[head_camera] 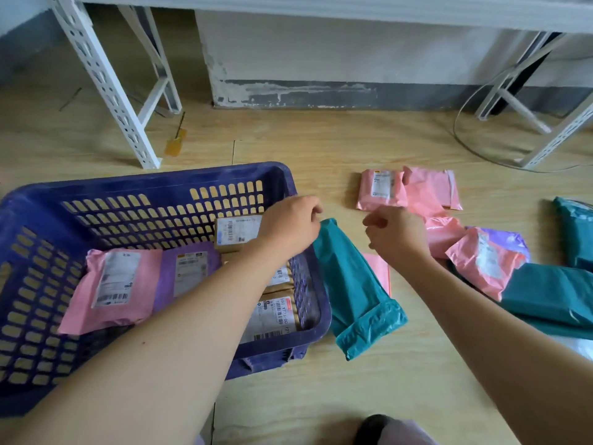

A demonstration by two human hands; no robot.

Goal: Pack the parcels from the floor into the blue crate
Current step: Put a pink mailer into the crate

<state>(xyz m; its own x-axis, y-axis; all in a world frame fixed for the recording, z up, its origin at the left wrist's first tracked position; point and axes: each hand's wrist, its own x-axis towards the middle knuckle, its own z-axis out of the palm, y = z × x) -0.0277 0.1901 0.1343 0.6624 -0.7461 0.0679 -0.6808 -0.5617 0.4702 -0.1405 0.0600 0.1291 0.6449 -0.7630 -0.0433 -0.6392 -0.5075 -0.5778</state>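
A: Hands?

B: Left hand [288, 226] reaches across the crate's [160, 178] right rim, with its fingers curled at the top end of a teal bag [356, 284]. The fingertips are hidden behind the hand, but it reads as a grip. Right hand [398, 239] is in the air just right of that end, fingers curled in, nothing seen in it.

A: Where's the bag?

B: Outside the crate. It leans along the right wall, top end about rim level, bottom flap on the floor [321, 396]. Not packed yet.

A: How will it handle?

B: It's a poly mailer: soft, wrinkled, flap folded at the low end. Flattish shape, so my guess is something soft inside, light and not fragile. The film looks slick. A pinch at one end may slip, or let the contents slide down.

A: Where to take hold?

B: Both hands, I'd say. Left at the top end, right under the middle, where the contents bulk out. Lift it clear of the rim and lay it flat.

A: Room inside?

B: There's a pink bag [106, 284], a purple bag [189, 271] and brown boxes [237, 232] in there. The far left looks free. The teal bag should bend to fit on top anyway.

A: What's left?

B: Pink bags [382, 189] and more teal bags [552, 293] on the floor to the right. Well short of done.
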